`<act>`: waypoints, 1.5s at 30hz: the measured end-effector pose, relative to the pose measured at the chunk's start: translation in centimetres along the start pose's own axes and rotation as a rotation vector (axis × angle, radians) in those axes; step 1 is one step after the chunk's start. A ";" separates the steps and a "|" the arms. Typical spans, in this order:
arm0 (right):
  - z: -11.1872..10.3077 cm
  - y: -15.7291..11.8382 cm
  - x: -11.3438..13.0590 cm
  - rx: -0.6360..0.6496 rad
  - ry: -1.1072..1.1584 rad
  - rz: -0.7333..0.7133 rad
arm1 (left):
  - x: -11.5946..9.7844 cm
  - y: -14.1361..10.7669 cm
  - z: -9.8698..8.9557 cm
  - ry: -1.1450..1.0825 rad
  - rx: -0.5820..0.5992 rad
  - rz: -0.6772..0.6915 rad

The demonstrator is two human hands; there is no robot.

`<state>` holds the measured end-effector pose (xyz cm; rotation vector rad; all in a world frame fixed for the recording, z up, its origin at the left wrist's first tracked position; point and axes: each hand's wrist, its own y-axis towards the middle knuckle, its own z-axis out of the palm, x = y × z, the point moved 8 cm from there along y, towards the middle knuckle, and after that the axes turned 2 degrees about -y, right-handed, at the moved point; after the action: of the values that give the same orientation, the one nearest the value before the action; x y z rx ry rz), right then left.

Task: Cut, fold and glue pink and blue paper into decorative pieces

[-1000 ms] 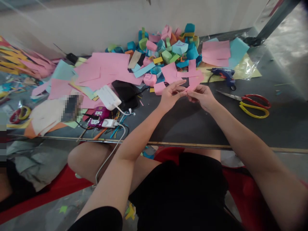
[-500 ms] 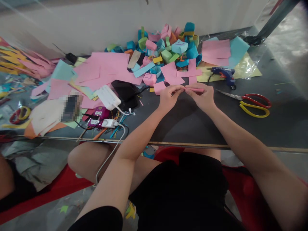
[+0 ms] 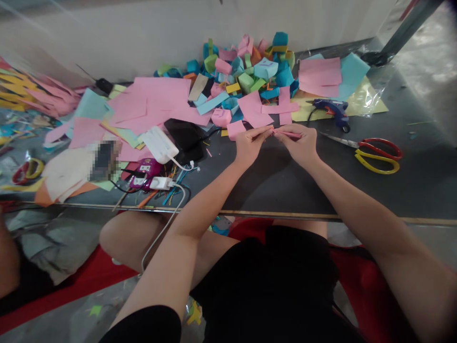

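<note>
A folded pink paper piece [image 3: 291, 135] is pinched between my two hands above the dark table. My left hand [image 3: 252, 144] closes its fingertips on the piece's left end. From the other side my right hand [image 3: 299, 143] grips it, fingers closed, with the strip lying along them. The fingertips of both hands nearly meet. Just beyond them lie pink paper sheets [image 3: 252, 108] and a pink cross-shaped cutout [image 3: 284, 105]. A small pink paper square [image 3: 235, 129] lies beside my left hand.
Folded paper shapes [image 3: 246, 82] are heaped by the wall. A blue glue gun [image 3: 332, 110] and scissors [image 3: 379, 155] lie to the right. Left are a white charger [image 3: 159, 144], a purple power strip [image 3: 147, 172] and cables. A person's arm [image 3: 7, 257] shows far left.
My left fingers have straightened slightly at the paper's end, and the pink piece has tilted a little in my grip. The view has shifted slightly.
</note>
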<state>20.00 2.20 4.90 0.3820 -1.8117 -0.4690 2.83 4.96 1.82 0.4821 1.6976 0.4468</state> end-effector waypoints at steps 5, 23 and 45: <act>-0.3 -0.2 0.7 -0.008 -0.105 -0.106 | -1.8 -0.2 -0.1 0.110 0.024 0.132; -0.8 -0.4 2.5 -0.035 -0.268 -0.198 | -2.8 -0.6 0.4 0.160 0.023 0.131; -0.7 -0.2 1.7 -0.029 -0.222 -0.068 | -2.1 0.1 0.9 0.204 0.055 0.113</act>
<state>20.19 1.12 6.38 0.3847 -2.0084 -0.6038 4.07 3.92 3.41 0.5911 1.8884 0.5475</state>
